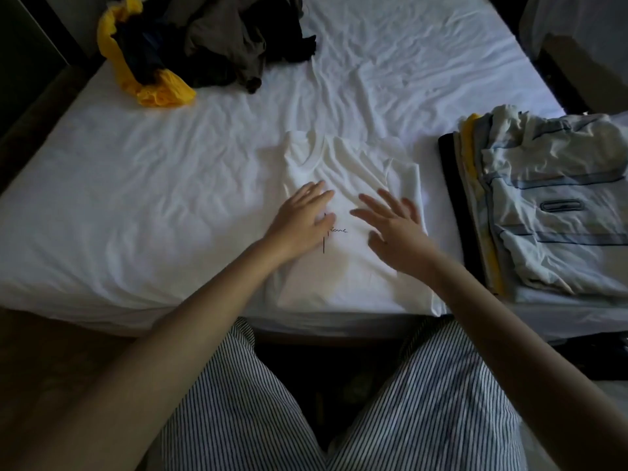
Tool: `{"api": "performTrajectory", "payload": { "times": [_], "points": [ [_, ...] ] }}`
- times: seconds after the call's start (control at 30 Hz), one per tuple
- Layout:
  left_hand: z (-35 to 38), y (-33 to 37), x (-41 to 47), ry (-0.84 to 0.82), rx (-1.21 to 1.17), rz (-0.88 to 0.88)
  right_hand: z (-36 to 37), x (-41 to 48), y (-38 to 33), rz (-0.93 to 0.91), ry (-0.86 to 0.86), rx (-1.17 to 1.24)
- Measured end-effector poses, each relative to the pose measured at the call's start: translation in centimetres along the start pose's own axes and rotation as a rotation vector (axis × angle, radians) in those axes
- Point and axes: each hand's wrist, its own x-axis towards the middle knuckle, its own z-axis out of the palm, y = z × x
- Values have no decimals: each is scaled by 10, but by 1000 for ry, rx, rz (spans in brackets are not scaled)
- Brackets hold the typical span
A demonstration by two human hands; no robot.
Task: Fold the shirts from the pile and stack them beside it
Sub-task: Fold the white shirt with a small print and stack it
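Head camera looks down on a bed (pixel 136 198) with a rumpled white sheet. A white shirt (pixel 353 171) lies flat near the bed's front edge, straight ahead of the person, with its neckline at the far end and a small dark print at its middle. The left hand (pixel 302 220) lies on the shirt's left half with straight fingers held together. The right hand (pixel 396 229) is over the right half with fingers spread and holds nothing; whether it touches the cloth cannot be told. A pile (pixel 210 45) of dark and yellow clothes sits at the far left of the bed. A stack (pixel 550 205) of folded shirts, a pale blue one on top, sits to the right of the white shirt, just beside it.
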Motion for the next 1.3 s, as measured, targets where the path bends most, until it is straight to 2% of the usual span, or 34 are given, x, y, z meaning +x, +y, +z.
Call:
{"api": "performTrajectory", "payload": {
  "times": [0.1,0.17,0.3,0.57,0.77,0.83,0.87,0.93,1.0,1.07,1.13,1.17,1.23,1.3],
  "points": [
    [28,-11,30,-131,272,14,30,36,14,18,-62,-53],
    [30,-28,40,-131,333,25,44,44,32,76,-64,-102],
    [15,-64,60,-40,350,-77,45,60,53,151,62,-87],
    [12,-78,92,-12,331,-192,34,109,77,306,25,-99],
    [11,-79,107,-59,349,-193,27,142,93,366,-1,-47],
    [11,-81,106,7,353,-155,27,146,97,370,46,-24],
    [11,-81,104,98,354,-101,28,146,97,370,102,-14],
    [12,-74,102,332,348,101,32,138,95,373,287,59],
    [18,-60,108,416,347,327,34,127,93,333,509,115],
    [29,-43,117,224,347,457,37,120,92,217,668,35],
    [36,-32,125,-45,332,369,43,114,91,69,646,-30],
    [36,-33,133,-115,346,291,46,111,89,3,589,-46],
    [35,-37,146,-139,403,198,51,100,83,-44,458,-66],
    [32,-38,156,-137,429,130,53,87,78,-10,357,-61]
  ]
}}
